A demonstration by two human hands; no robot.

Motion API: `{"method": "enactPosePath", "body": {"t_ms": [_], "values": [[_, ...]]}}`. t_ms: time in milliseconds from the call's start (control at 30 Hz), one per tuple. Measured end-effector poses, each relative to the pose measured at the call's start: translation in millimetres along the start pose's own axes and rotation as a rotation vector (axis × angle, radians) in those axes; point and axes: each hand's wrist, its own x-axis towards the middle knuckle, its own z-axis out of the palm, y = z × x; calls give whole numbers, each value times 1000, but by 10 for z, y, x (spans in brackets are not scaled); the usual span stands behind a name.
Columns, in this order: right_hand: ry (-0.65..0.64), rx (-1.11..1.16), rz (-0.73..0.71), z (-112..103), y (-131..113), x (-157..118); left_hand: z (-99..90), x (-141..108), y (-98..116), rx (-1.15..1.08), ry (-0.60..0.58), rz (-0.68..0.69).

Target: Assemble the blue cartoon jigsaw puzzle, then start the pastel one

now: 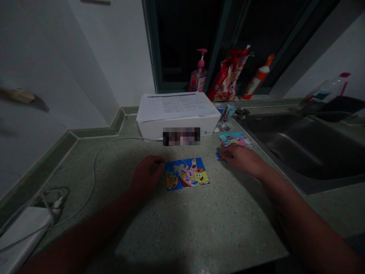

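A blue cartoon jigsaw puzzle point(196, 176) lies flat on the speckled counter, with a patch in its upper left where pieces are absent. My left hand point(148, 169) rests at the puzzle's upper left corner, fingers curled and thumb near the edge; whether it grips the edge is too dark to tell. To the right, my right hand point(238, 156) has its fingertips pinched at a small cluster of loose puzzle pieces point(219, 156) on the counter. Just behind that hand lies a light blue cartoon card point(235, 137), partly covered by the fingers.
A white box point(176, 125) with a printed sheet stands behind the puzzle. Cans point(228, 113) stand beside it, near the metal sink point(302, 144) on the right. Bottles and a red bag line the windowsill. A white cable point(94, 171) curves across the left side.
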Motion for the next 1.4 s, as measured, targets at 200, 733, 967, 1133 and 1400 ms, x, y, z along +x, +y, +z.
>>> {"method": "enactPosePath", "body": {"t_ms": [200,733,967,1133,1400], "values": [[33,-25,39,37,65,18,13,1,-9,9,14,-7],[-57,-77,45,43,83,57,25,5,-15,6,12,3],[-76,-26,-5,36,200,108,18,-3,19,-4,1,24],[-35,46,-4,23,229,114,2,-4,25,14,-2,4],[-20,304,54,-133,158,17,-2,-5,45,-7,-9,-3]]}}
